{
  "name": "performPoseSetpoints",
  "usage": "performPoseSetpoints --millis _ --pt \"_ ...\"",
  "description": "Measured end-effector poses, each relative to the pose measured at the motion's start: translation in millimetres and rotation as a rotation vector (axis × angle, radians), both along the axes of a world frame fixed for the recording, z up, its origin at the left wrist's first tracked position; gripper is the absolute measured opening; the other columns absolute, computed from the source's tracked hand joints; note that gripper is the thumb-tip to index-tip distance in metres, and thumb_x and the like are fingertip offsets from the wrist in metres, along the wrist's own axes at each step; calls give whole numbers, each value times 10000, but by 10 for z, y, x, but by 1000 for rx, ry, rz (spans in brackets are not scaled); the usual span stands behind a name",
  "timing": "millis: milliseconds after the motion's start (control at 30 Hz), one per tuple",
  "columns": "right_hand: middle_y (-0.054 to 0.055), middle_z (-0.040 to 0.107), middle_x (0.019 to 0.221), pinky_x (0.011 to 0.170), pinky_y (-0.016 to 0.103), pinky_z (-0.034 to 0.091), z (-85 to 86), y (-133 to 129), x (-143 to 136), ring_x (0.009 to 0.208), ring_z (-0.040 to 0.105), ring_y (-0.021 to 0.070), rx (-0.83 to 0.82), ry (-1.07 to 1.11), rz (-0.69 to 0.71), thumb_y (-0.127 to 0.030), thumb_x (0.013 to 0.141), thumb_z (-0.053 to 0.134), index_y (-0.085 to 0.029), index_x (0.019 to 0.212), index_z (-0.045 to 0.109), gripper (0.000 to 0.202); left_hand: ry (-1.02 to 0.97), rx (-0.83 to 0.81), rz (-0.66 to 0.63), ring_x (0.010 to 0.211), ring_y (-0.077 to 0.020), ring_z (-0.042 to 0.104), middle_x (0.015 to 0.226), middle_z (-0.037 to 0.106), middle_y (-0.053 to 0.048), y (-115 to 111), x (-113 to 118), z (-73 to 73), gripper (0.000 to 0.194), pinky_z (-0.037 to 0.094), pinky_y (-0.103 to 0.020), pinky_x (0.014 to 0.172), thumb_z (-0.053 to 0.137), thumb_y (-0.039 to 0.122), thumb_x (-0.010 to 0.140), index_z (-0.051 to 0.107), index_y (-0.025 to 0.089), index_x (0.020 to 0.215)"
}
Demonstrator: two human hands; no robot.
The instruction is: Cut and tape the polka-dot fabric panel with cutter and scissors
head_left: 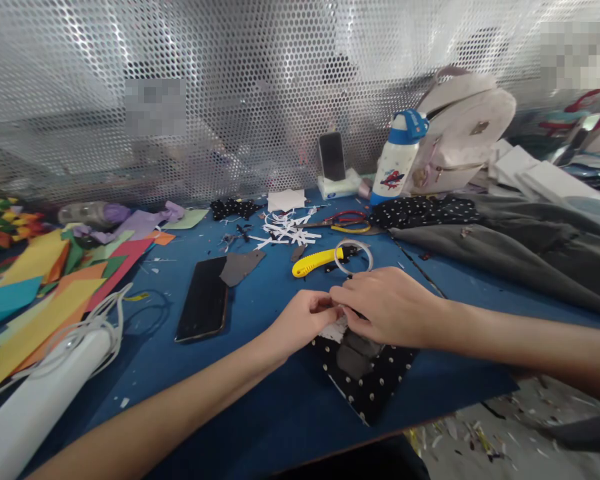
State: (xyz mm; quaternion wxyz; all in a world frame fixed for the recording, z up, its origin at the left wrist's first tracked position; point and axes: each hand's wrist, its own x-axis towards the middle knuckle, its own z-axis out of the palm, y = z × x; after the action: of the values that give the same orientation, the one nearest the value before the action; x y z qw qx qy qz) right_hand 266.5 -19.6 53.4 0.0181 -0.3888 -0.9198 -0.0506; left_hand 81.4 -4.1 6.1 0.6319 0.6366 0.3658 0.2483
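Note:
My left hand (303, 321) and my right hand (393, 303) meet over a piece of black polka-dot fabric (375, 397) near the table's front edge. Both are closed, fingertips pinched together; what lies between them is hidden. Beneath my fingers shows a small, rough white piece (335, 330). Dark grey patches (355, 360) lie on the dotted fabric, partly under my right hand. Just beyond my hands are a yellow-handled utility knife (317, 262) and a translucent tape ring (354, 257), which overlaps the knife's dark end.
A phone (203, 300) with a grey scrap (243, 267) on its corner lies left. Behind are white paper strips (285, 229), scissors (347, 222) and a bottle (396, 160). Grey cloth (510, 247) covers the right; coloured paper (55, 307) and a white power strip (45, 400) lie far left.

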Motion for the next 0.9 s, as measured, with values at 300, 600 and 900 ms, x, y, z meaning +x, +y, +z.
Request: performPoseSetpoints --millis 300,600,900 --pt "37 696 767 560 292 156 -26 18 55 643 564 147 -19 60 29 -197 894 486 -188 874 615 131 -3 13 43 872 -220 638 889 734 -67 -21 21 -12 221 456 -305 788 608 273 838 739 123 933" --pt "-18 606 623 538 282 138 -122 76 -11 533 423 101 -109 215 -108 -193 804 503 -192 732 550 86 35 36 129 711 -161 562 751 659 -46 -76 41 24 272 375 -250 646 645 380 811 675 112 773" --pt "-44 482 577 548 256 182 -221 47 -66 537 346 96 -168 381 -222 -194 751 510 -191 677 440 102 40 26 171 564 -95 376 595 469 23 -86 51 17 330 250 -229 533 664 427 779 575 132 661"
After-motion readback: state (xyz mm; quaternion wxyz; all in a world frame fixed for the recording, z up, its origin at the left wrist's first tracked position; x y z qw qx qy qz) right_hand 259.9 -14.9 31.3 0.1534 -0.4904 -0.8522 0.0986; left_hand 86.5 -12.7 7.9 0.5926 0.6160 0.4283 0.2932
